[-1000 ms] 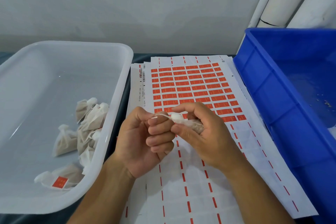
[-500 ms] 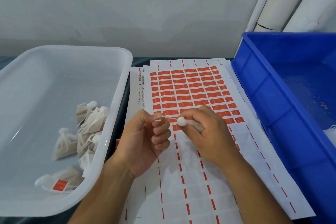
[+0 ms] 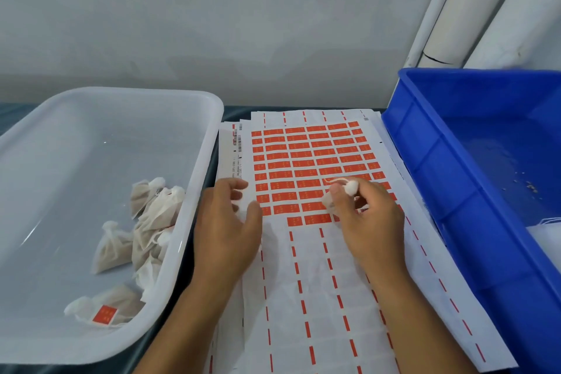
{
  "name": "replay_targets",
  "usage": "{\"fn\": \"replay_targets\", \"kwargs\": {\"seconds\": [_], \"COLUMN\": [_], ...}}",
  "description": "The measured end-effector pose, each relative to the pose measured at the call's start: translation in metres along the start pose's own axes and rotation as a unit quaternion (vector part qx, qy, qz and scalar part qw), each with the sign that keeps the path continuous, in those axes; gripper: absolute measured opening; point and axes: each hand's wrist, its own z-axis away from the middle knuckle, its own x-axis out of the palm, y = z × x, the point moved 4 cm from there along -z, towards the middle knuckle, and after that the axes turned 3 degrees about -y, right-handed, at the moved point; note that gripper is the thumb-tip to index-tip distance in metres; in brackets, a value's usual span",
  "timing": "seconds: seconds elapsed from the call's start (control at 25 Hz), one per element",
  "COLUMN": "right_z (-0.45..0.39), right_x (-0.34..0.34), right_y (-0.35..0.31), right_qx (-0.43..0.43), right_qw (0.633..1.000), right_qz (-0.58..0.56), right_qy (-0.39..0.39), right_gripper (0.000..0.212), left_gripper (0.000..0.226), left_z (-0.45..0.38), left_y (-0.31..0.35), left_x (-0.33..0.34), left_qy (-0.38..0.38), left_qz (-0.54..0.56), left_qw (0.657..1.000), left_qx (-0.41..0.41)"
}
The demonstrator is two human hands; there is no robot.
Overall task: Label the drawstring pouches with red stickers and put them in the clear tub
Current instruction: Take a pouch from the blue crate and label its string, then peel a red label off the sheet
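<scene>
Since half a second ago the two hands have parted: the left hand (image 3: 226,222) has let go of the drawstring and moved left onto the sticker sheet (image 3: 315,282), while the right hand (image 3: 368,222) has kept the drawstring pouch (image 3: 349,190).

In the head view, a dark counter (image 3: 233,111) runs along a plain pale grey wall (image 3: 212,18), with white pipes (image 3: 473,3) standing in the right corner. The sticker sheet lies on a stack of similar sheets in the middle of the counter, its rows of red stickers (image 3: 306,165) filling the far half and the near half mostly peeled. A clear tub (image 3: 209,143) sits to the left, holding a heap of filled pouches (image 3: 151,222), one showing a red sticker (image 3: 104,314). A blue crate (image 3: 425,179) sits to the right.

The right hand pinches the drawstring pouch between thumb and fingers, just above the lowest rows of red stickers; its white gathered top pokes out past the knuckles. The left hand rests on the sheet's left edge beside the tub, fingers loosely curled, and something white shows under them, though I cannot tell what it is. The hands are apart.
</scene>
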Motion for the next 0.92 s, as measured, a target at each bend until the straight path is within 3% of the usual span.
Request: {"fn": "replay_targets", "kwargs": {"seconds": [0.12, 0.36, 0.44, 0.52, 0.68, 0.84, 0.92], "right_z": [0.000, -0.002, -0.002, -0.002, 0.001, 0.004, 0.005], "right_x": [0.004, 0.007, 0.008, 0.009, 0.008, 0.003, 0.001], "right_y": [0.008, 0.019, 0.020, 0.020, 0.017, 0.015, 0.013], "right_qx": [0.027, 0.077, 0.079, 0.078, 0.065, 0.047, 0.040], "right_qw": [0.999, 0.996, 0.996, 0.995, 0.996, 0.992, 0.993], "right_qz": [-0.027, -0.051, -0.051, -0.055, -0.059, -0.096, -0.091], "right_qy": [-0.011, -0.003, 0.002, 0.012, 0.033, 0.071, 0.070], "right_gripper": [0.025, 0.028, 0.026, 0.023, 0.017, 0.021, 0.025], "left_gripper": [0.057, 0.056, 0.055, 0.062, 0.070, 0.038, 0.034], "left_z": [0.003, 0.006, 0.007, 0.006, 0.009, 0.013, 0.014], "left_y": [-0.005, -0.001, 0.003, 0.005, 0.001, 0.002, 0.002], "left_x": [0.001, 0.002, 0.000, 0.001, 0.010, 0.017, 0.019], "left_qy": [0.000, -0.010, -0.006, -0.038, -0.144, -0.255, -0.301], "left_qz": [-0.130, -0.132, -0.073, 0.056, 0.306, 0.292, 0.279], "left_qw": [0.990, 0.988, 0.995, 0.998, 0.928, 0.912, 0.903], "left_qx": [0.048, 0.075, 0.071, 0.016, -0.153, -0.138, -0.128]}}
